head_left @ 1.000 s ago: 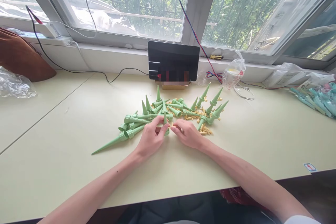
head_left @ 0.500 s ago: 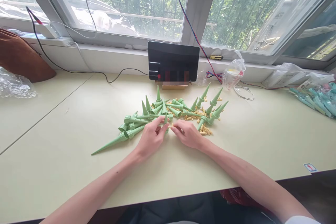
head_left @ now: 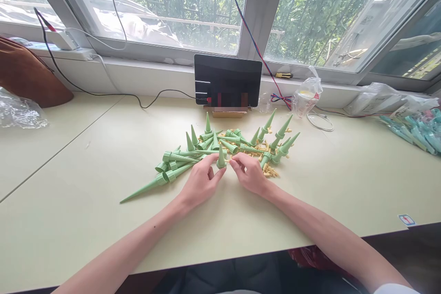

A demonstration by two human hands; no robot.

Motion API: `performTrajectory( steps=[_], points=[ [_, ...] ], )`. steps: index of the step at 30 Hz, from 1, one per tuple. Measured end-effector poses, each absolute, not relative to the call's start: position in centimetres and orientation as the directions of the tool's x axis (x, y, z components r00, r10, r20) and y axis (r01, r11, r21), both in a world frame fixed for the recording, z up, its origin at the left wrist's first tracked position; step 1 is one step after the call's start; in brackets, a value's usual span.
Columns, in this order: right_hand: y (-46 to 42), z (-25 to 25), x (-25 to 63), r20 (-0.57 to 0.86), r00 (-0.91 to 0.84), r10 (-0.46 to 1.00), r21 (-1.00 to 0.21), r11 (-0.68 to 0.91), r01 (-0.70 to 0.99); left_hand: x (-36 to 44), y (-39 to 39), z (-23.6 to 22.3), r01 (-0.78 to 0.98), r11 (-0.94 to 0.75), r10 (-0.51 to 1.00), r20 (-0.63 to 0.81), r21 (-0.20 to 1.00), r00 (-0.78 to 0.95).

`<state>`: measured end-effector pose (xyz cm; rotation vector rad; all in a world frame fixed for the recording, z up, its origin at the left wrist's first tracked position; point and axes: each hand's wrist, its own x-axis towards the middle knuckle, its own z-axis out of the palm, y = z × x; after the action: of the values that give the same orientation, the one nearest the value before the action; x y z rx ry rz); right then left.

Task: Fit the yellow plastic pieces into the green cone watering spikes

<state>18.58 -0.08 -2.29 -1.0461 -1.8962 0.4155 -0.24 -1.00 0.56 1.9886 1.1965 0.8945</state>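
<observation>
In the middle of the table a green plastic watering spike [head_left: 221, 158] stands tip up, held between the thumb and fingers of my left hand [head_left: 200, 178]. A small yellow plastic peg [head_left: 228, 161] sticks out at its right side, with my right hand [head_left: 251, 174] pinching the outer end. How deep the peg sits in the spike cannot be made out. Behind and left of my left hand lies a heap of green spikes [head_left: 179, 157], some upright. Several spikes with yellow pegs [head_left: 283, 148] stand beyond my right hand, near loose yellow pegs [head_left: 271, 172].
A dark tablet [head_left: 227, 80] leans on a cardboard stand [head_left: 230, 113] at the back, with a black cable [head_left: 141, 103] running left. A plastic bag [head_left: 308, 94] and a white cable [head_left: 322, 121] lie behind right. Bagged light-blue items [head_left: 418, 128] lie far right; a brown bag [head_left: 31, 76] stands left.
The held spike has shifted slightly right and shows more fully. My left thumb has moved right to its front, and my right hand with the peg has moved slightly right.
</observation>
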Motion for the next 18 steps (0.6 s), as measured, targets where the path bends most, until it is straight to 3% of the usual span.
performTrajectory(
  steps=[10,18],
  points=[
    [-0.17,-2.07,18.49,0.508,-0.19,0.84,-0.691,0.529,0.492,-0.24,-0.92,0.2,0.457,-0.345,0.923,0.208,0.82,0.323],
    [0.12,-2.16,18.65,0.554,-0.223,0.802,-0.651,0.584,0.486,-0.2,-1.08,0.26,0.464,-0.311,0.939,0.192,0.83,0.286]
  ],
)
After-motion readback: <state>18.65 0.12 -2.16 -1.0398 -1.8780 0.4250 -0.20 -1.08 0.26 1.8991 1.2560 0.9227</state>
